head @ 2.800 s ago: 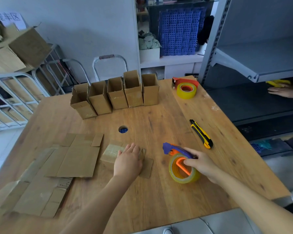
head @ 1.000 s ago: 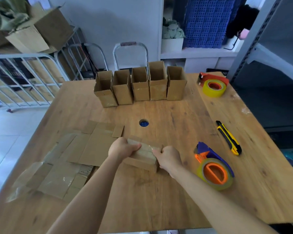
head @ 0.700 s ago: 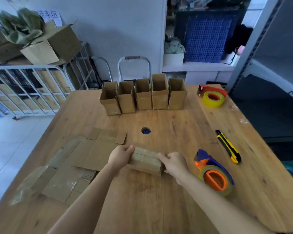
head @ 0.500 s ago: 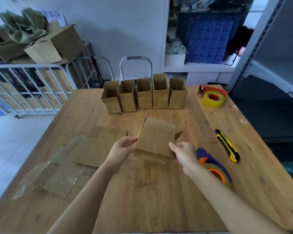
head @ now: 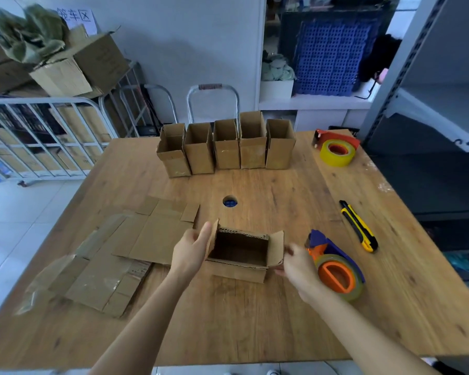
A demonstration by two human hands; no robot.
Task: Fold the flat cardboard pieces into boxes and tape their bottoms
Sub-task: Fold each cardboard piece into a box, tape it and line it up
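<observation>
A small folded cardboard box is held between my hands above the wooden table, its open end turned up toward me with the side flaps spread. My left hand grips its left side with fingers along the left flap. My right hand pinches the lower right corner by the right flap. Flat cardboard pieces lie in a pile to the left. An orange and purple tape dispenser lies just right of my right hand.
Several finished open boxes stand in a row at the table's far side. A yellow tape roll sits far right, and a yellow utility knife lies to the right. A round hole pierces the table's middle.
The right hand left the tape dispenser and joined the left on the box. Both hands lifted the box off the table and turned it until its open end faces up.
</observation>
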